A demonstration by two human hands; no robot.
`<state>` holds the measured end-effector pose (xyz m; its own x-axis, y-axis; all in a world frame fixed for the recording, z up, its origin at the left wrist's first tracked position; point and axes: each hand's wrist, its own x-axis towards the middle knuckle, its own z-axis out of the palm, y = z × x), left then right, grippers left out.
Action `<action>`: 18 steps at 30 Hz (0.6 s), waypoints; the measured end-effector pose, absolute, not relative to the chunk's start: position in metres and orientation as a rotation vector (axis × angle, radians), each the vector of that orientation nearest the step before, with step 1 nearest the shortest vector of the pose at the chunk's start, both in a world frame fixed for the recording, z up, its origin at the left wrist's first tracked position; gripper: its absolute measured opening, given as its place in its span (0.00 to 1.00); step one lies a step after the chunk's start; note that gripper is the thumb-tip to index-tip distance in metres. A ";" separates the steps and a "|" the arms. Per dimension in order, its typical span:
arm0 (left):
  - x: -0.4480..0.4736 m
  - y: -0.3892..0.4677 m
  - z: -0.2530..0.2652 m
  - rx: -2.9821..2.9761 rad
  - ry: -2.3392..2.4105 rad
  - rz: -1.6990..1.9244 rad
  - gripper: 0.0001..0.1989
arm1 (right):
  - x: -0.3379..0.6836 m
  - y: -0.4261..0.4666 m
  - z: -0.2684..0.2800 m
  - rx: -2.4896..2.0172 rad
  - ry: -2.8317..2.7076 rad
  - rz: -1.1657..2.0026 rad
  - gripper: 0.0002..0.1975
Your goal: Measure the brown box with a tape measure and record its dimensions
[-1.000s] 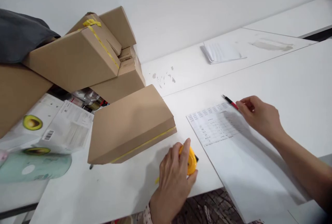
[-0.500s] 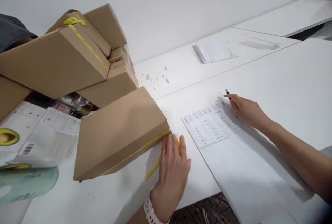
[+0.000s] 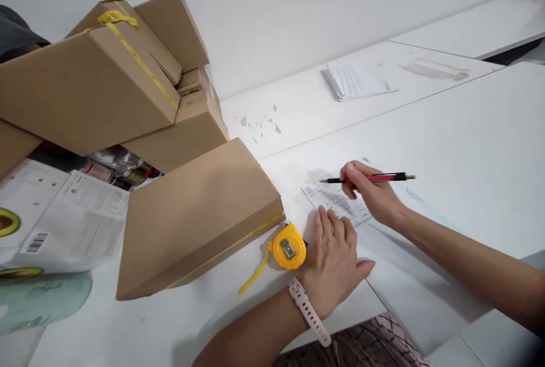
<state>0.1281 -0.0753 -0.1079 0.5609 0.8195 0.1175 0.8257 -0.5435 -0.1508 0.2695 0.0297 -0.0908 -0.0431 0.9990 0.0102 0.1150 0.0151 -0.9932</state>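
My right hand (image 3: 374, 194) grips a black and red pen (image 3: 387, 177), its tip over the upper left part of a printed sheet (image 3: 340, 202). Flat across the sheet's lower left edge lies my left hand (image 3: 336, 248), fingers stretched out and holding nothing; a pale pink watch strap (image 3: 310, 313) circles that wrist. Just left of this hand a yellow tape measure (image 3: 289, 247) with a yellow wrist cord rests on the white table. A closed cardboard box (image 3: 200, 214) with yellow tape along its side stands beside the tape measure.
More cardboard boxes (image 3: 93, 89) are piled at the left. In front of them lie a white package with avocado pictures (image 3: 76, 225) and a pale green item (image 3: 46, 302). A stack of papers (image 3: 357, 80) sits towards the wall.
My left hand has left the tape measure and moved right onto the sheet. My right hand has shifted left and turned the pen so its tip points at the sheet's upper left.
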 end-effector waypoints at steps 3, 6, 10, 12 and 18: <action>0.131 -0.071 -0.108 -2.620 -1.416 -0.082 0.40 | 0.252 0.039 -0.104 -1.148 -1.307 1.482 0.23; 0.129 -0.068 -0.112 -2.654 -1.474 -0.158 0.40 | 0.244 0.046 -0.119 -1.218 -1.401 1.507 0.22; 0.127 -0.065 -0.119 -2.686 -1.512 -0.207 0.40 | 0.241 0.047 -0.134 -1.259 -1.433 1.329 0.21; 0.129 -0.064 -0.123 -2.675 -1.528 -0.220 0.39 | 0.241 0.046 -0.137 -1.231 -1.423 1.284 0.19; 0.133 -0.063 -0.128 -2.570 -1.617 -0.218 0.41 | 0.243 0.045 -0.140 -1.353 -1.400 1.221 0.19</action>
<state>0.1328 -0.0634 -0.1280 0.4268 0.8878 0.1723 0.9017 -0.4323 -0.0063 0.2434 0.0450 -0.1404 -0.0877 0.9940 -0.0656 0.2004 -0.0469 -0.9786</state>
